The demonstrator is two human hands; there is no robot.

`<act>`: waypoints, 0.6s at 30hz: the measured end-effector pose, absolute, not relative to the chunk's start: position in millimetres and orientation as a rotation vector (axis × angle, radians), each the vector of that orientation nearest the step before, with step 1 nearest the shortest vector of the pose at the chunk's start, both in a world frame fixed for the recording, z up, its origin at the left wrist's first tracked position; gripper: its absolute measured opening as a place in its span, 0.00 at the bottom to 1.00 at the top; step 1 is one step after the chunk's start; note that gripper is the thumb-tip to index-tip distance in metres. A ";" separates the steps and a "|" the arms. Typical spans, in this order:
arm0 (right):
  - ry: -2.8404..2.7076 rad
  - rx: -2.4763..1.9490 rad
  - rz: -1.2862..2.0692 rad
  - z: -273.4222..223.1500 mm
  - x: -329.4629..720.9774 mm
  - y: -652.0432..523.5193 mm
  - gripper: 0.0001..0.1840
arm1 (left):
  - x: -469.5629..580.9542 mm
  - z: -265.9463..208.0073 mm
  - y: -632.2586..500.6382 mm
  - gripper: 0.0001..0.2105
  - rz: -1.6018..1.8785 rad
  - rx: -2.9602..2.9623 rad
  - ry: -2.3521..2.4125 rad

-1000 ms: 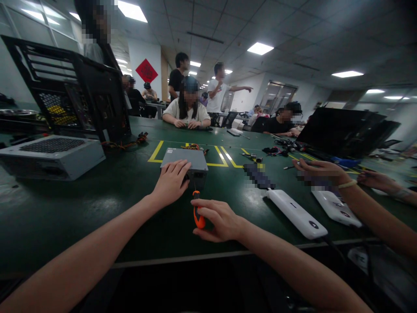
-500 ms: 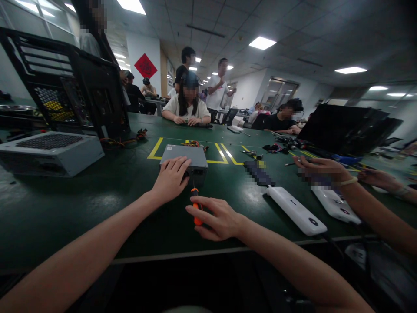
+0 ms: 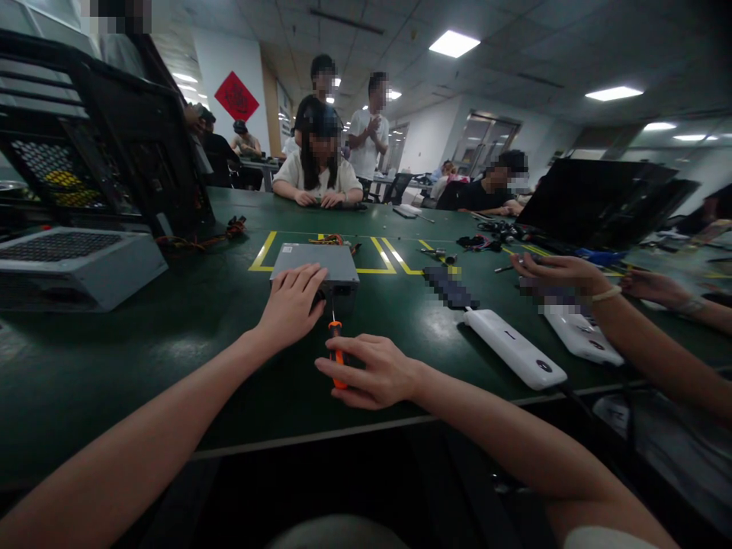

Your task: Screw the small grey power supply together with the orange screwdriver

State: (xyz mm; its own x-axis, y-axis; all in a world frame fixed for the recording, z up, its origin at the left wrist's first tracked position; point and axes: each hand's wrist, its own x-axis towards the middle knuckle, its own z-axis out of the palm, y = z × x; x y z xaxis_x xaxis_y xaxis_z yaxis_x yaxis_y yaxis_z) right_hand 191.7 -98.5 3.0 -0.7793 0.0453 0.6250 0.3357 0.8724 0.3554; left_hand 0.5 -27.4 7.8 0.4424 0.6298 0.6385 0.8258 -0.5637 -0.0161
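Note:
A grey computer power supply (image 3: 337, 261) sits on the green table in front of me. My left hand (image 3: 290, 305) is pressed over its near left part, fingers on the top and thumb down by the front face. In my right hand (image 3: 374, 367) is a screwdriver (image 3: 335, 330) with an orange and black handle, held between thumb and fingers. Its shaft points away from me at the lower front face of the power supply. Whether the tip sits in a screw is too small to tell. Coloured cables (image 3: 329, 239) lie behind the power supply.
Left stand a second power supply (image 3: 108, 267) and a black computer case (image 3: 131, 152). White power banks (image 3: 508, 347) lie to the right, near another person's hand (image 3: 563, 274). A dark case (image 3: 595, 202) stands farther right. Across the table sits a person (image 3: 317, 179).
The whole view has shifted slightly, so things appear a little further left and higher. My right fingers have moved slightly around the screwdriver handle. My left hand stays on the power supply.

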 end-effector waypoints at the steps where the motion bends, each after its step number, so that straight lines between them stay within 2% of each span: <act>1: -2.409 -0.265 -0.615 2.9 191.8 -98.3 0.18 | 0.5 7.5 -27.1 0.22 -0.845 -2.371 -1.244; 9: -2.409 -0.303 -0.495 4.2 190.9 -96.9 0.19 | 0.1 7.4 -27.1 0.22 -0.831 -2.361 -1.250; 15: -2.421 -0.271 -0.639 6.5 190.8 -99.5 0.17 | -0.4 7.2 -26.5 0.23 -0.860 -2.373 -1.244; 18: -2.394 -0.273 -0.607 6.1 190.4 -99.4 0.17 | -0.5 6.9 -26.1 0.22 -0.857 -2.376 -1.241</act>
State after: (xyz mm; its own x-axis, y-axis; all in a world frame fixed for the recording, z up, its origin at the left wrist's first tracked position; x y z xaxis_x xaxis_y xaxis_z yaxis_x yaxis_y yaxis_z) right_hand 190.4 -99.4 6.1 -0.7705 0.0407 0.6361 0.3390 0.8713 0.3548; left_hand -0.5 -26.1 6.9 0.4406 0.6267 0.6427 0.8228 -0.5682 -0.0100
